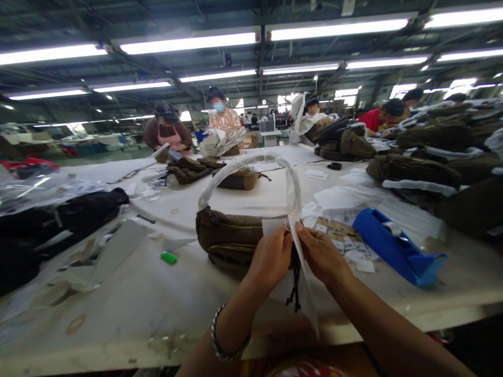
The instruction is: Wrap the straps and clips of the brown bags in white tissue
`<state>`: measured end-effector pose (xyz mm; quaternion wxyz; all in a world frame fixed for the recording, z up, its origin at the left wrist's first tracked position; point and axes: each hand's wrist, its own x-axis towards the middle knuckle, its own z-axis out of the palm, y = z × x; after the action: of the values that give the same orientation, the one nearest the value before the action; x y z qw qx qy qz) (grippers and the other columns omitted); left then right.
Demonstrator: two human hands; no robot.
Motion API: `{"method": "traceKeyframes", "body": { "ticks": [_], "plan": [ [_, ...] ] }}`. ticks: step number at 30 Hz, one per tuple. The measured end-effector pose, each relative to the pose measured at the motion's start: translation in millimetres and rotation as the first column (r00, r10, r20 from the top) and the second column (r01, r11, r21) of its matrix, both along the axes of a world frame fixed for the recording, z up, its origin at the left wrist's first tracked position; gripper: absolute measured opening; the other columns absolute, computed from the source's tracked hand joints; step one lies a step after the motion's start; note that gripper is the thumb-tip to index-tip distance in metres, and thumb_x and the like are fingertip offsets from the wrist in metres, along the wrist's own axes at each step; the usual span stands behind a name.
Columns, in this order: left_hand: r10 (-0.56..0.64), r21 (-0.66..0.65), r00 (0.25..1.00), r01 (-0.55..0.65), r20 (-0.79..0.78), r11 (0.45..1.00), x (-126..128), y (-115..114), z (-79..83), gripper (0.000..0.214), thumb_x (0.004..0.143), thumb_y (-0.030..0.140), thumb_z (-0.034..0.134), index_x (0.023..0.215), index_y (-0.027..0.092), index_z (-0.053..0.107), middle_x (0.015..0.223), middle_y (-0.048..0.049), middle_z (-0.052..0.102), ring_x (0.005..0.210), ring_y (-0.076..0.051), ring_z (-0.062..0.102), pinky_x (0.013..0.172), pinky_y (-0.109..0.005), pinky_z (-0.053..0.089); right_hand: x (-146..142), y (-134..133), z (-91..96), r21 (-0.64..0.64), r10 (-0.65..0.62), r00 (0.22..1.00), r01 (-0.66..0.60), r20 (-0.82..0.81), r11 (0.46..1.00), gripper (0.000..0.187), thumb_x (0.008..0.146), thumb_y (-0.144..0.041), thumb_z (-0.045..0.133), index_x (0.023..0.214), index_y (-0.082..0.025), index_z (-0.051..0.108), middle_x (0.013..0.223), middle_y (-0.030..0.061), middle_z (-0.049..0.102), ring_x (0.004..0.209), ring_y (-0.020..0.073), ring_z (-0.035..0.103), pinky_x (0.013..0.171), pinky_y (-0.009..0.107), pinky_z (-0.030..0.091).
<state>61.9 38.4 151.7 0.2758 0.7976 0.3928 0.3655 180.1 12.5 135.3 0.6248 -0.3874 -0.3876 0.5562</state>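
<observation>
An olive-brown bag [230, 238] lies on the white table [157, 303] in front of me. Its arched strap [251, 165] is wrapped in white tissue paper. My left hand [271, 256] is closed at the bag's right end, pinching the base of the strap near a metal ring. My right hand [322, 254] is closed on the loose end of the white paper wrap [304, 262], which hangs down toward me. A black cord [294, 293] dangles below my hands. A bead bracelet sits on my left wrist.
A blue tape dispenser [396, 246] and several paper tags [338, 233] lie to the right. Black bags [58, 220] pile at left, a green lighter [168, 257] nearby. Olive bags [424, 167] stack at right. Several people work at the table's far side.
</observation>
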Motion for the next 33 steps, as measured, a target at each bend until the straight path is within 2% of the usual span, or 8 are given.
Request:
{"method": "traceKeyframes", "body": {
  "ticks": [4,7,12,17,25,29,31,33],
  "plan": [
    [-0.004,0.003,1.000,0.004,0.003,1.000,1,-4,-1.9,0.021,0.084,0.025,0.039,0.090,0.018,0.058,0.081,-0.0074,0.064,0.075,-0.021,0.058,0.066,-0.027,0.041,-3,5,2.7,-0.034,-0.030,0.998,0.032,0.059,0.999,0.035,0.071,-0.051,0.058,0.068,-0.017,0.066,0.049,-0.0008,0.056,0.041,0.0099,0.043,0.042,0.023,0.031],
    [0.041,0.067,0.987,-0.031,-0.158,0.997,9,-12,-5.9,0.023,0.082,0.022,0.040,0.097,0.014,0.055,0.082,-0.0119,0.063,0.073,-0.025,0.060,0.061,-0.030,0.041,-9,7,5.5,-0.038,-0.089,0.992,0.093,0.091,0.995,0.035,0.071,-0.049,0.059,0.062,-0.015,0.063,0.049,-0.0009,0.055,0.043,0.0106,0.045,0.045,0.023,0.033],
    [0.228,0.227,0.856,-0.134,-0.463,0.965,20,-24,-11.4,0.031,0.081,0.009,0.029,0.098,0.002,0.054,0.081,-0.0204,0.060,0.069,-0.029,0.059,0.054,-0.033,0.042,-17,13,5.2,0.029,-0.222,0.953,0.221,0.205,0.975,0.035,0.070,-0.047,0.059,0.060,-0.014,0.061,0.051,-0.0019,0.053,0.046,0.0092,0.043,0.047,0.022,0.032],
    [0.328,0.344,0.794,-0.160,-0.511,0.925,20,-32,-17.1,0.036,0.081,0.006,0.023,0.097,0.001,0.055,0.080,-0.0211,0.058,0.065,-0.025,0.058,0.053,-0.032,0.044,-20,15,-1.3,0.086,-0.302,0.907,0.289,0.293,0.953,0.034,0.071,-0.046,0.059,0.062,-0.013,0.061,0.050,-0.0020,0.052,0.047,0.0092,0.040,0.045,0.022,0.029],
    [0.302,0.375,0.888,-0.163,-0.348,0.912,4,-47,-42.3,0.043,0.080,0.008,0.035,0.123,0.006,0.040,0.095,-0.0166,0.059,0.079,-0.024,0.058,0.068,-0.036,0.048,-15,14,2.1,0.032,-0.295,0.949,0.293,0.109,0.956,0.033,0.064,-0.046,0.065,0.061,-0.013,0.062,0.050,-0.0005,0.055,0.043,0.0087,0.042,0.042,0.022,0.032],
    [0.254,0.401,0.961,-0.275,0.106,0.874,-20,-38,-44.0,0.033,0.083,0.021,0.044,0.115,0.016,0.049,0.107,-0.0119,0.056,0.097,-0.022,0.052,0.086,-0.035,0.042,-14,13,6.9,-0.018,-0.235,0.971,0.234,-0.045,0.972,0.032,0.057,-0.043,0.071,0.058,-0.012,0.061,0.047,-0.0002,0.056,0.039,0.0087,0.042,0.039,0.022,0.032],
    [0.273,0.195,0.895,-0.356,0.353,0.914,-25,-28,-41.1,0.028,0.083,0.028,0.045,0.108,0.015,0.053,0.106,-0.0111,0.056,0.095,-0.020,0.052,0.085,-0.033,0.042,-15,11,7.6,-0.027,-0.212,0.973,0.211,-0.088,0.977,0.032,0.056,-0.042,0.073,0.060,-0.012,0.062,0.047,0.0007,0.058,0.039,0.0098,0.044,0.040,0.023,0.035],
    [0.191,-0.123,0.878,-0.152,0.440,0.981,-23,-19,-38.6,0.031,0.084,0.036,0.045,0.100,0.013,0.055,0.096,-0.0099,0.059,0.086,-0.020,0.055,0.075,-0.031,0.045,-17,9,7.7,-0.027,-0.204,0.972,0.203,-0.119,0.979,0.032,0.055,-0.042,0.073,0.060,-0.012,0.063,0.048,0.0009,0.059,0.039,0.0103,0.046,0.041,0.023,0.036]
  ]
}}
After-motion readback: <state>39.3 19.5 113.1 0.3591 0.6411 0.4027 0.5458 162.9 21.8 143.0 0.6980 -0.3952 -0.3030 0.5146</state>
